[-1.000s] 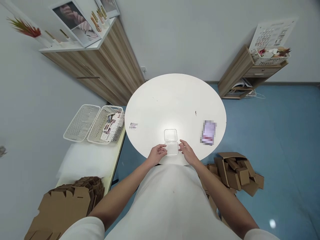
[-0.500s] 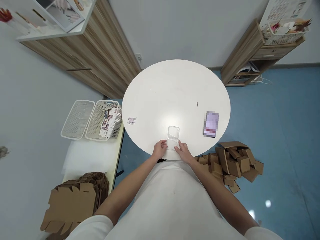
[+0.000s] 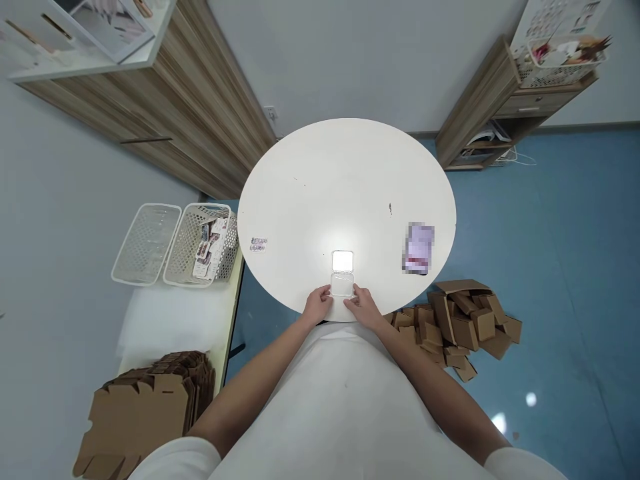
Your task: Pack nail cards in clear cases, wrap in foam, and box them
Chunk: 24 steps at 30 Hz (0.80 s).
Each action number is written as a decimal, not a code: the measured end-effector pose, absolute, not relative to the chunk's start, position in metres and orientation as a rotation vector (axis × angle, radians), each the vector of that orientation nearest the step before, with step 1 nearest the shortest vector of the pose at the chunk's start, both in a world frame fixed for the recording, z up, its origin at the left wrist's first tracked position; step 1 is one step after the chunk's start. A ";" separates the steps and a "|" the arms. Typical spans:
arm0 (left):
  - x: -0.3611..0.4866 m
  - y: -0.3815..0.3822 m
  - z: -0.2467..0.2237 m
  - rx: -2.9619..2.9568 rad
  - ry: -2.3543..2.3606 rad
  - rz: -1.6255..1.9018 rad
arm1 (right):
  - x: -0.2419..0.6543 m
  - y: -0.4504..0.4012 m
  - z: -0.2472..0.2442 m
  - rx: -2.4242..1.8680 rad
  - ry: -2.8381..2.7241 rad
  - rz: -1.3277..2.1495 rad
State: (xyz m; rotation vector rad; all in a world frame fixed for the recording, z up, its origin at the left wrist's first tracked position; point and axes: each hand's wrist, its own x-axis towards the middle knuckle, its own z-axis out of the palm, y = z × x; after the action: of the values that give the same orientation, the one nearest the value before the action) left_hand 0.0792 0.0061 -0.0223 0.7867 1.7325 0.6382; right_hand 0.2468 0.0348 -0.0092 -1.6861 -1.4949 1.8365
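Evidently the clear hinged case point(image 3: 342, 286) lies open near the close edge of the white oval table point(image 3: 345, 160) so that both hands can reach it at once, its lid point(image 3: 343, 261) folded back on the far side and bright with reflected light, its base towards the person. The left hand point(image 3: 319, 305) is at the base's left side, fingers curled in close to one another; the right hand point(image 3: 364, 307) is at the near right corner, thumb and forefinger apart. Whether either one pinches the rim or merely steadies it, I cannot tell. Well apart from the case, a small patterned sheet point(image 3: 259, 245) lies at the table's left and a purple item point(image 3: 419, 248) at its right, probably set aside to leave working room. Printed cards point(image 3: 213, 250) are gathered in a perforated basket point(image 3: 176, 257), presumably to keep them together. As for lettering, the purple item is pixelated, the cards and the poster point(image 3: 555, 20) are too small to read, and no brand is legible on the case
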 end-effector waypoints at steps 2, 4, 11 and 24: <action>0.080 0.012 -0.022 0.802 1.727 0.665 | 0.242 0.038 -0.011 -1.681 -1.470 1.807; 0.081 0.021 -0.021 0.842 1.728 0.695 | 0.237 0.045 -0.012 -1.684 -1.452 1.777; 0.081 0.048 -0.020 0.880 1.740 0.693 | 0.228 0.070 -0.010 -1.695 -1.458 1.735; 0.080 0.047 -0.019 0.935 1.734 0.658 | 0.232 0.067 -0.024 -1.643 -1.560 1.778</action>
State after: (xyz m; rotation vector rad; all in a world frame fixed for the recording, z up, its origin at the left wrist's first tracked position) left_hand 0.0799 0.0468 -0.0191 0.9346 1.7344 0.6577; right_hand 0.2317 0.0668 -0.0242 -1.6433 -1.5599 1.7783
